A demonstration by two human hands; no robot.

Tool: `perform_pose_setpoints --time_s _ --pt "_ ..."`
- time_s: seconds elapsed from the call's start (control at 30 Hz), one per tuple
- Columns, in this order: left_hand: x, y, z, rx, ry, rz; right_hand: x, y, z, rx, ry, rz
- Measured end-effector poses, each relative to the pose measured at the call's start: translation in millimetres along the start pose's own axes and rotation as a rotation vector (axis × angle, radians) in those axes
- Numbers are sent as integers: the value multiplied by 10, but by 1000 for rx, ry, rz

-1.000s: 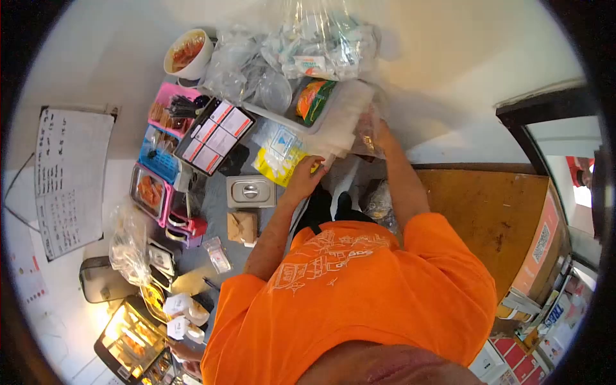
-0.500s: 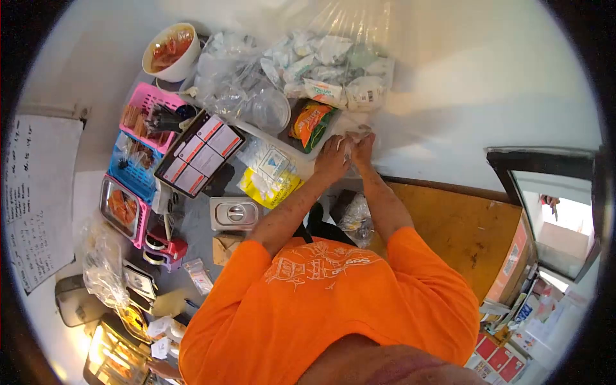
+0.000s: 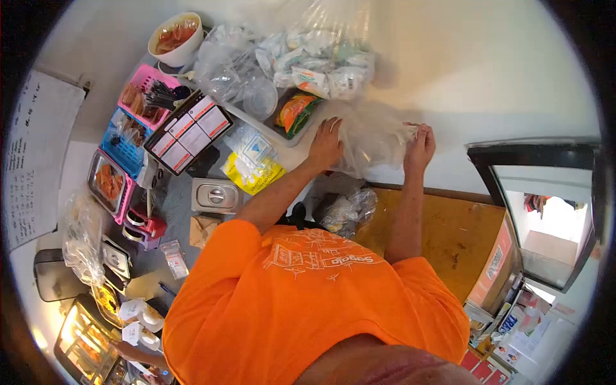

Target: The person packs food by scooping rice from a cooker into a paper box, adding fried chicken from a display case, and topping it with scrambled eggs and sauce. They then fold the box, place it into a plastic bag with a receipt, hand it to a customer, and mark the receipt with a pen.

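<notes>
A clear plastic bag (image 3: 369,138) spreads out between my two hands, over the counter's edge by the wall. My right hand (image 3: 420,147) pinches its gathered right edge, fingers closed. My left hand (image 3: 327,146) lies at the bag's left side with fingers stretched out and slightly apart; its thumb is hard to make out. Just left of that hand, an orange and green packet (image 3: 296,114) sits in a pale tray (image 3: 256,125). Behind it are several white and green packets (image 3: 311,80) and a clear round plastic container (image 3: 260,101).
A card-covered box (image 3: 188,133), a yellow and white packet (image 3: 253,167) and a lidded steel container (image 3: 216,195) stand on the left. Pink and blue baskets (image 3: 123,154) line the far left. A brown board (image 3: 443,237) lies right, below a dark-framed opening (image 3: 539,212). Another person's arm (image 3: 138,354) shows lower left.
My hands, close together before, are now apart: the right has moved right with the bag's edge, and the bag has spread out between them. The view has shifted slightly.
</notes>
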State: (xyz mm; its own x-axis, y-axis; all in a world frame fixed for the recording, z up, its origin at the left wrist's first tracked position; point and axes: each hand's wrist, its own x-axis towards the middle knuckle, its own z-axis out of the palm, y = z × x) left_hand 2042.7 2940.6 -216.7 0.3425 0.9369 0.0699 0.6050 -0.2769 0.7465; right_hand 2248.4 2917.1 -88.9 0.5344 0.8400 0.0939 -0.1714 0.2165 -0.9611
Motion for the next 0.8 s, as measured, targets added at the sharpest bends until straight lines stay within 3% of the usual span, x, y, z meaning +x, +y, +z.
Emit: perform_pose_setpoints --time_s 0.03,0.07,0.1,0.17,0.2,0.23,0.27,0.3,0.33,0.37,0.43,0.47,0.6,0.67,0.7,0.77,0.8 --pt "-3 179 -117 -296 214 170 -22 -204 -32 -158 -108 -104" --pt "3 381 -227 -295 220 185 -45 -398 -60 -317 -212 -208" --pt "-6 682 -462 -412 292 221 -82 -577 -61 -312 -212 -224" --pt "-70 1075 -580 -529 380 253 -211 -872 -10 -208 -452 -258" --pt "-101 1245 -528 -775 79 208 -301 -970 58 -203 -470 -259" --pt "-164 1342 -482 -1011 -223 155 -405 -1050 143 -4 -566 -211" --pt "-251 1350 -451 -1013 -186 145 -482 -1151 200 197 -666 -149" --pt "-322 1318 -420 -964 -434 19 -577 -1325 221 206 -711 -133" --pt "-390 1265 -394 -912 -671 -112 -701 -1520 222 326 -439 -55" --pt "-501 1188 -359 -927 -613 -132 -765 -1604 218 428 -163 36" --pt "-863 1027 -206 -929 -678 -108 -309 -1483 -240 843 -847 148" --pt "-1099 1014 -61 -1217 -532 -181 -313 -1450 -188 851 -881 189" --pt "-1534 1583 95 -1474 -343 -74 -467 -1400 83 1064 -1068 305" --pt "-1550 1693 74 -1828 -722 -284 -542 -1395 199 1113 -1182 359" --pt "-1583 1675 -51 -1828 -691 -274 -551 -1411 186 1121 -1207 372" --pt "-1680 1481 -460 -1435 -211 -262 -550 -1454 65 923 -1299 120" --pt "-1758 1321 -648 -1324 -68 -155 -567 -1439 44 907 -1330 25"
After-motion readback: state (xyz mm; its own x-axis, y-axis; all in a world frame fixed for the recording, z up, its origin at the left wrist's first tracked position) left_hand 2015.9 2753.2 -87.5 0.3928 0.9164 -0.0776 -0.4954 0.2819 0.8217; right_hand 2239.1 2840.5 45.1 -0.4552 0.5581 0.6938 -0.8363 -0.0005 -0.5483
